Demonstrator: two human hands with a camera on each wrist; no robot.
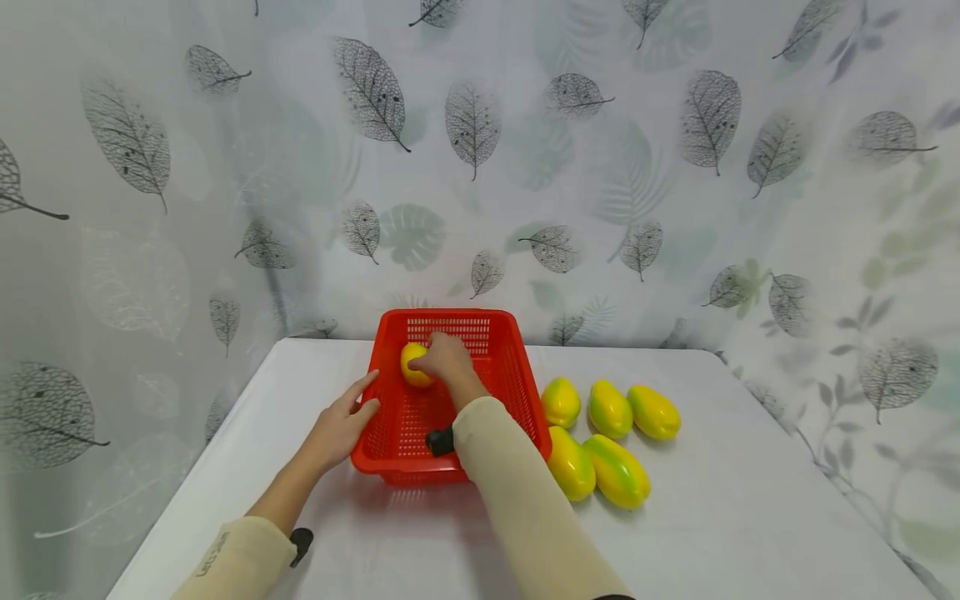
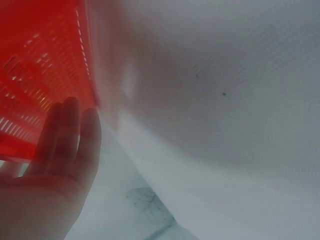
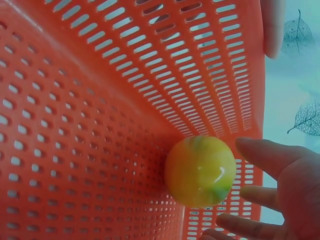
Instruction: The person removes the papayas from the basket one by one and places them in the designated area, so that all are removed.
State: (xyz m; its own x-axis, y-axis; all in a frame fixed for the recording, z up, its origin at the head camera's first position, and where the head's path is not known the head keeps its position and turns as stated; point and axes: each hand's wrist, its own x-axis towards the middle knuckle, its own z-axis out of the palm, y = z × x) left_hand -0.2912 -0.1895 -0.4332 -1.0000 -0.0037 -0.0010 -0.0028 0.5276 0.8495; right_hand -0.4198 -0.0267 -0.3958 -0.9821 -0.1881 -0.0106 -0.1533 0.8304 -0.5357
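In the head view a red plastic basket point(image 1: 536, 417) with slotted walls stands on the white table. One yellow-green papaya point(image 1: 412, 360) lies inside it, in the far left corner. My right hand point(image 1: 448, 367) reaches into the basket beside this fruit. The right wrist view shows the right hand's fingers point(image 3: 260, 152) spread apart next to the papaya point(image 3: 200, 172), not closed round it. My left hand point(image 1: 337, 425) rests against the basket's left side, its thumb near the rim. Seen from the left wrist, its fingers point(image 2: 65, 135) lie straight along the outer wall.
Several yellow-green papayas point(image 1: 618, 471) lie on the table point(image 1: 720, 500) just right of the basket, two of them close to its wall. Behind the table hangs a leaf-patterned curtain point(image 1: 480, 192).
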